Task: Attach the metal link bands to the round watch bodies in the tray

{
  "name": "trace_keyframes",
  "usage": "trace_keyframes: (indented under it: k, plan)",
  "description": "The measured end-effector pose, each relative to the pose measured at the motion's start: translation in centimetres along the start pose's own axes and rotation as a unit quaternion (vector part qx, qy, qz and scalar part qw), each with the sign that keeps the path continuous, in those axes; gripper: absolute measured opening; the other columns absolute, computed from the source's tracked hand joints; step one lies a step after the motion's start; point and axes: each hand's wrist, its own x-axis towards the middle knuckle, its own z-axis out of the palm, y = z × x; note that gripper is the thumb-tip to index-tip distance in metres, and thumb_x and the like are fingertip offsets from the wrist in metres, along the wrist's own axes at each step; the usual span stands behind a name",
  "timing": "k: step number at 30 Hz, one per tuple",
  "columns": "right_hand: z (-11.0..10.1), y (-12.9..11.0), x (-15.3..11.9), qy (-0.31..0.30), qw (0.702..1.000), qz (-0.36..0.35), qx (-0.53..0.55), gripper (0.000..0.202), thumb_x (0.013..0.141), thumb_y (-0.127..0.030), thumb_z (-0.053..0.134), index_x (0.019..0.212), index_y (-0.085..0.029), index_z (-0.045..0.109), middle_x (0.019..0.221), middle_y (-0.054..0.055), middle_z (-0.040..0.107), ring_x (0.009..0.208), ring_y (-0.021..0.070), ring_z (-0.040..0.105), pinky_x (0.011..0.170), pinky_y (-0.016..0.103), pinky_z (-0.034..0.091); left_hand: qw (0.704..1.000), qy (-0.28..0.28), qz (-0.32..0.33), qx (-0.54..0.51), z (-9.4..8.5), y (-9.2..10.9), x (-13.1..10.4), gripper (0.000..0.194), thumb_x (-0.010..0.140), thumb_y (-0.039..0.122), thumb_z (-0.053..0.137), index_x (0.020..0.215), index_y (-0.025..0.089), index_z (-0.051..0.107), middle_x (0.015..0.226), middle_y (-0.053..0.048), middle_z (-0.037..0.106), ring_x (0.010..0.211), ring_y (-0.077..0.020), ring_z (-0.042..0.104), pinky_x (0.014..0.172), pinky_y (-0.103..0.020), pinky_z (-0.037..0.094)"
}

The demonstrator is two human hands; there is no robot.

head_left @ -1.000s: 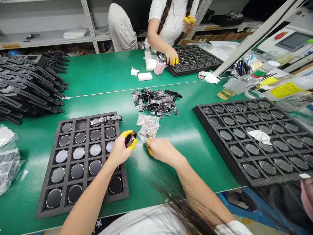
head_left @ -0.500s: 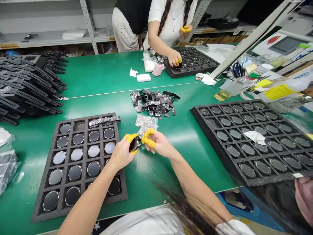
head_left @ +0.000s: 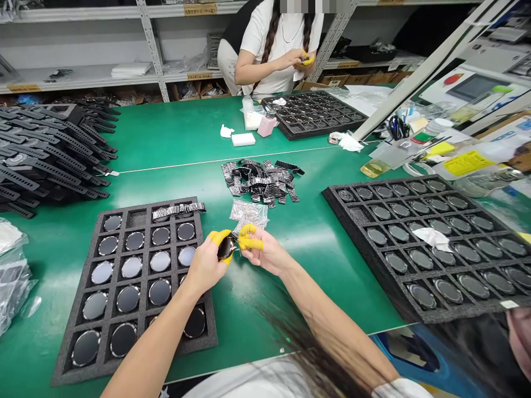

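My left hand, with yellow finger covers, is closed around a round dark watch case held tilted above the green table. My right hand, also with yellow finger covers, is pinched at the right edge of the watch case. Whatever lies between its fingertips is too small to make out. Just beyond the hands lies a clear bag of thin metal pins. Behind it is a pile of black link watch bands. To the left, a foam tray holds round watch cases, with a black band across its far edge.
A second foam tray of watch cases stands on the right, with a white tissue on it. Black straps are heaped at the left. Across the table a co-worker stands behind another tray, near a pink bottle.
My right fingertips have moved in against the watch case edge. The co-worker's hand has lifted from the far tray, and both of that person's hands are now together. The view has tilted slightly up.
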Motion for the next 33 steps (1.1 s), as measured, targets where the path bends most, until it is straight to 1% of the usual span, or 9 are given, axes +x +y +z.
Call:
trace_keyframes:
  k: [4,9,16,21,25,27,29,31,33]
  plan:
    - [0.2,0.3,0.2,0.006,1.000,-0.002,0.001,0.050,0.072,-0.039,0.094,0.096,-0.021,0.054,0.072,-0.006,0.058,0.050,0.0070,0.049,0.034,0.012,0.031,1.000,0.007,-0.004,0.005,0.1,0.0,-0.1,0.051,0.088,0.013,0.062,0.138,0.021,0.060,0.119,-0.011,0.070,0.108,-0.0265,0.071,0.095,-0.039,0.060]
    - [1.2,1.2,0.2,0.049,0.996,-0.068,-0.020,0.054,0.074,-0.049,0.094,0.090,-0.023,0.049,0.072,-0.007,0.058,0.047,0.0065,0.046,0.031,0.013,0.033,0.999,0.040,0.006,-0.019,0.1,0.2,0.0,0.043,0.090,0.014,0.063,0.133,0.020,0.061,0.117,-0.011,0.072,0.106,-0.0251,0.072,0.092,-0.037,0.061]
    - [2.2,1.2,-0.3,0.072,0.994,-0.069,0.040,0.055,0.071,-0.043,0.098,0.089,-0.022,0.050,0.073,-0.007,0.057,0.048,0.0050,0.046,0.032,0.011,0.029,0.994,0.081,0.034,0.061,0.1,0.7,-0.1,0.052,0.087,0.010,0.060,0.138,0.021,0.056,0.121,-0.010,0.070,0.107,-0.0248,0.073,0.090,-0.034,0.061]
    - [2.7,1.4,-0.3,0.080,0.992,-0.070,0.065,0.057,0.067,-0.041,0.099,0.089,-0.022,0.051,0.073,-0.007,0.058,0.048,0.0047,0.046,0.034,0.012,0.029,0.993,0.084,0.032,0.074,0.4,0.7,-0.3,0.052,0.087,0.011,0.061,0.138,0.019,0.057,0.121,-0.012,0.070,0.105,-0.0256,0.074,0.087,-0.035,0.062]
    - [2.2,2.3,0.1,0.091,0.992,-0.091,0.016,0.057,0.072,-0.053,0.095,0.088,-0.024,0.048,0.068,-0.008,0.056,0.044,0.0056,0.040,0.032,0.014,0.025,0.997,0.071,0.031,-0.015,0.4,1.2,0.0,0.042,0.090,0.015,0.062,0.132,0.019,0.063,0.118,-0.011,0.073,0.106,-0.0244,0.073,0.091,-0.036,0.061]
    - [1.5,2.8,0.5,0.107,0.984,-0.131,-0.048,0.057,0.076,-0.059,0.091,0.084,-0.024,0.046,0.062,-0.010,0.048,0.042,0.0059,0.035,0.034,0.016,0.026,0.995,0.053,0.015,-0.089,0.1,1.6,0.2,0.036,0.092,0.018,0.065,0.128,0.019,0.066,0.114,-0.009,0.075,0.102,-0.0222,0.073,0.091,-0.034,0.061]
    - [0.6,3.0,0.8,0.126,0.966,-0.194,-0.115,0.056,0.076,-0.061,0.090,0.083,-0.023,0.050,0.063,-0.009,0.047,0.048,0.0075,0.040,0.041,0.018,0.034,0.987,0.023,-0.020,-0.160,-0.4,2.2,0.5,0.033,0.092,0.022,0.067,0.125,0.019,0.070,0.109,-0.008,0.076,0.096,-0.0204,0.073,0.087,-0.032,0.061]
    - [-0.4,2.6,0.9,0.114,0.943,-0.260,-0.175,0.054,0.075,-0.063,0.091,0.096,-0.023,0.062,0.081,-0.002,0.059,0.064,0.0124,0.054,0.053,0.022,0.045,0.971,-0.004,-0.065,-0.230,-0.9,2.7,0.7,0.033,0.092,0.027,0.069,0.123,0.018,0.071,0.107,-0.008,0.077,0.090,-0.0193,0.073,0.082,-0.030,0.061]
    - [-1.1,1.9,0.8,0.059,0.919,-0.307,-0.240,0.057,0.078,-0.062,0.089,0.116,-0.025,0.068,0.112,0.008,0.066,0.091,0.0201,0.063,0.068,0.029,0.054,0.955,-0.021,-0.092,-0.282,-1.2,3.0,0.8,0.033,0.090,0.028,0.070,0.121,0.016,0.072,0.107,-0.008,0.077,0.090,-0.0194,0.073,0.081,-0.029,0.060]
